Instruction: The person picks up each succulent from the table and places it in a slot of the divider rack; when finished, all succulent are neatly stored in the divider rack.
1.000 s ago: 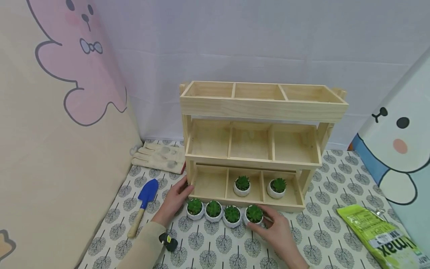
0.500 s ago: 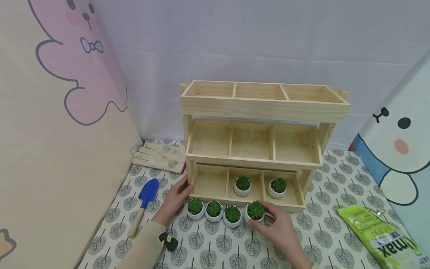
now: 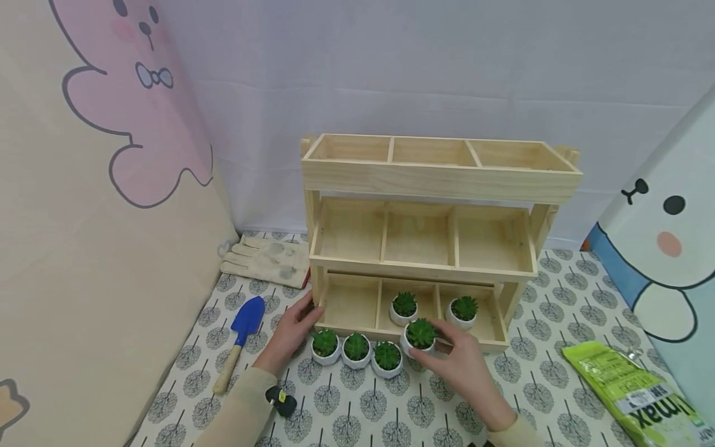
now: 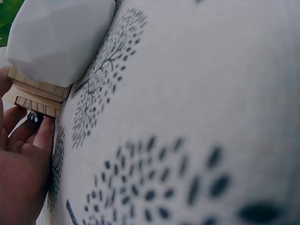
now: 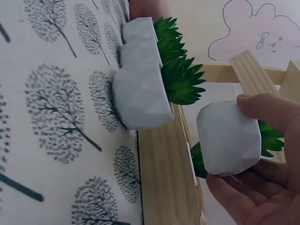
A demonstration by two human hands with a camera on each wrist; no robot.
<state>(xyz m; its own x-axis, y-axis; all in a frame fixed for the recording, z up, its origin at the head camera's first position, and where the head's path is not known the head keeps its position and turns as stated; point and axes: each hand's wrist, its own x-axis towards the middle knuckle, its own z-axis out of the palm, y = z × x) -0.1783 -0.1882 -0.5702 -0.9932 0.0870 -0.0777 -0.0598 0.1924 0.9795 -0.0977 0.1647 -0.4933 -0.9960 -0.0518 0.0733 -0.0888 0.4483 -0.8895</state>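
Currently, potted succulent [image 3: 420, 336] is off the surface [image 3: 329, 410], just before the front edge of the lowest tray on the wooden rack [image 3: 441, 180]. Right hand [image 3: 460, 354]: grip pinches its white pot, thumb on one side, fingers on the other. Probably light, stiff, smooth-walled, maybe a bit slippery; best held by the pot sides, not the leaves. Left hand [image 3: 287, 335]: grip closed round rack's near-left corner. Three more plants [image 3: 356, 347] stand in a row left of it; two seated plants [image 3: 462, 310] occupy the tray's middle and right compartments. Trowel [image 3: 240, 338] and glove [image 3: 265, 259] left, green bag [image 3: 631, 391] right.
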